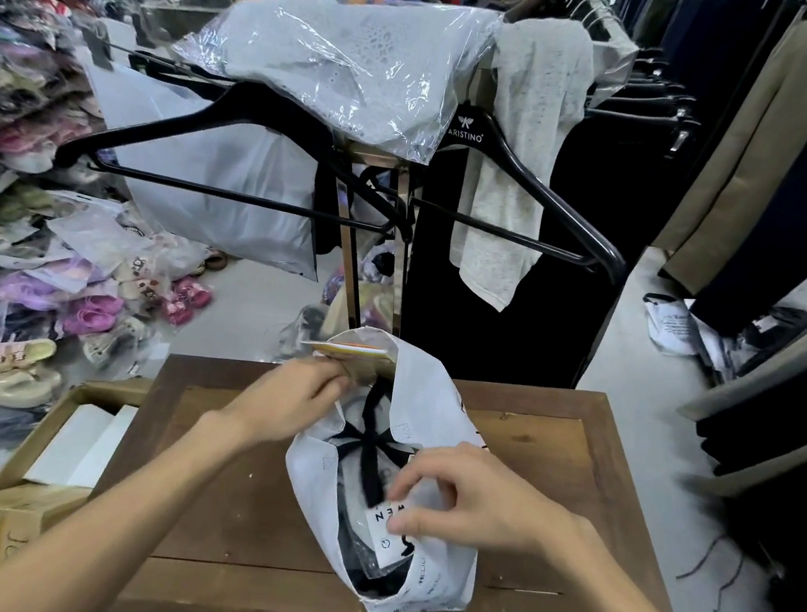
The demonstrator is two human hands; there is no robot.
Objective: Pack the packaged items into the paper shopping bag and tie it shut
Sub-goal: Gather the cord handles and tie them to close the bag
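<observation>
White paper bag (428, 413) standing on wooden table (228, 504), mouth open toward the camera, dark ribbon (373, 449) crossing the opening. Left hand (292, 401) at the far rim, thumb and fingers (329, 378) pinched on a tan card or flap (372, 366) at the bag's top edge; exactly what that piece is, hard to tell. Right hand (462, 503) over the near side of the mouth, fingertips (399, 484) curled and closing on a clear-wrapped packet with a white label (385, 529), just under them and partly inside. More dark packaged goods deeper in, below the label. Packing looks nearly done, tying not yet begun. For this step: best to keep the far rim lifted with the left pinch so the mouth holds wide, then slide the packet down flat along the near wall, label side up, clear of the ribbon. Risk of snagging the ribbon beneath the right fingertips or creasing the thin paper wall. Worth leaving enough free rim above the contents for the tie.
</observation>
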